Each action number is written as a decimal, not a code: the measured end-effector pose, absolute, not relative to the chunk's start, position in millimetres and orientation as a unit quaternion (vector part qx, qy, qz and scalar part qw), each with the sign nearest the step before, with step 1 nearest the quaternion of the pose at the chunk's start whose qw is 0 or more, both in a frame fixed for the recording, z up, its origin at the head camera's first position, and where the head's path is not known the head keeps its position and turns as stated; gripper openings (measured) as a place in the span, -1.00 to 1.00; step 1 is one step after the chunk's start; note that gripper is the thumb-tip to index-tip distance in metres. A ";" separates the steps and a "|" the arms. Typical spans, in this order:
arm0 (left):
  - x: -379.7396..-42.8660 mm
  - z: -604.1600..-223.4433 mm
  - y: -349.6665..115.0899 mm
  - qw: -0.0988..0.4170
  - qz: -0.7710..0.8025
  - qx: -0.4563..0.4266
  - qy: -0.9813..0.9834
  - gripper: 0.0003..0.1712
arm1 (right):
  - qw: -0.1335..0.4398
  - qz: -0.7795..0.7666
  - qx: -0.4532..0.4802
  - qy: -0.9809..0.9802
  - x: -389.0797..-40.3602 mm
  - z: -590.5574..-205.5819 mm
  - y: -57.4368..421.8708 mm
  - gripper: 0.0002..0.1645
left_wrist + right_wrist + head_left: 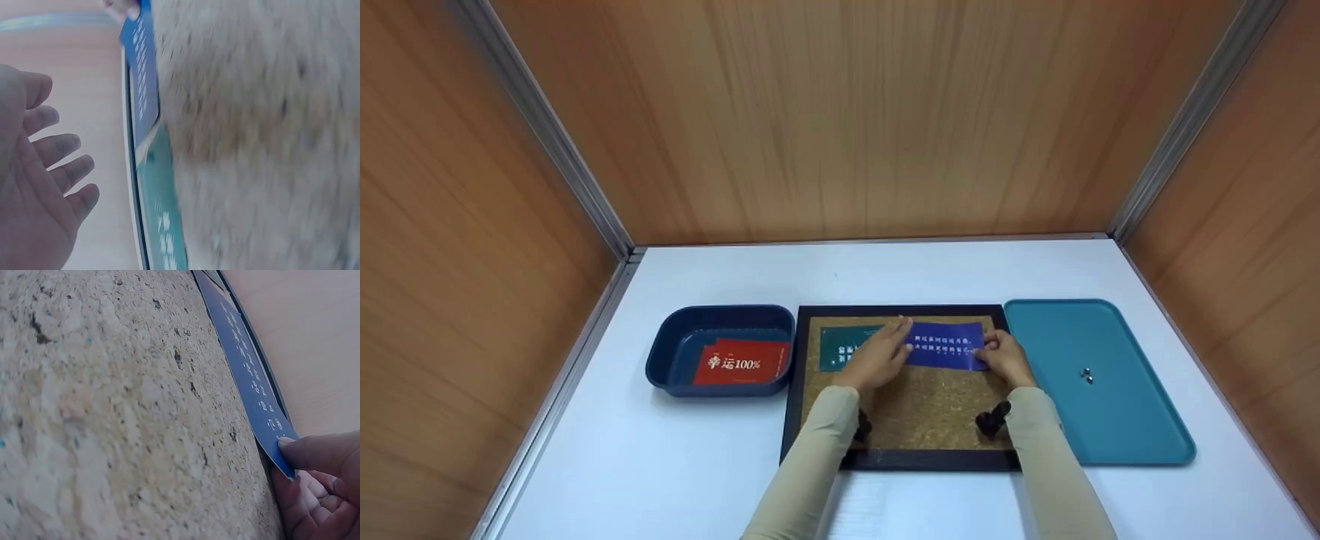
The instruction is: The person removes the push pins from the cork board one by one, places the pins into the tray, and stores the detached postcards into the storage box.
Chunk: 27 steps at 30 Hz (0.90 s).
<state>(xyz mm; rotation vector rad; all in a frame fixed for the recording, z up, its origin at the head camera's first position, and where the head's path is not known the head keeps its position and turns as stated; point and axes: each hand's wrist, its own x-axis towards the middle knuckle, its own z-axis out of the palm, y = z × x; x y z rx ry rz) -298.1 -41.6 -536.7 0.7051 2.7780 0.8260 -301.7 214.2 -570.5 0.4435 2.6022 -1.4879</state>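
Note:
A blue card (941, 345) with white writing lies along the upper right of a black-framed cork board (930, 412). My right hand (1006, 361) pinches its right end between thumb and fingers; in the right wrist view the thumb (306, 450) is on top and that end bends up slightly. My left hand (876, 358) is over the middle of the board, near the blue card's left end. In the left wrist view its fingers (59, 149) are loosely extended and hold nothing. A green card (836, 345) lies at the board's upper left, partly hidden by the left hand.
To the left stands a dark blue bin (667, 382) with red cards (746, 361) inside. A teal tray (1132, 420) on the right bears several small shiny metal pieces (1086, 375). Wood-patterned panels (870, 120) enclose the white table (697, 480) at the back and sides.

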 end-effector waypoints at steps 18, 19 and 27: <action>-310.4 -520.9 -128.7 -0.011 0.344 0.188 0.920 -0.40 | 0.054 -0.505 0.144 0.850 -296.2 -569.6 216.6 -0.56; -310.9 -520.7 -133.4 -0.014 0.348 0.182 0.920 -0.40 | 0.054 -0.503 0.144 0.850 -296.2 -569.7 216.8 -0.56; -314.0 -520.4 -176.9 -0.036 0.383 0.143 0.912 -0.42 | 0.043 -0.505 0.150 0.849 -296.6 -570.6 216.8 -0.56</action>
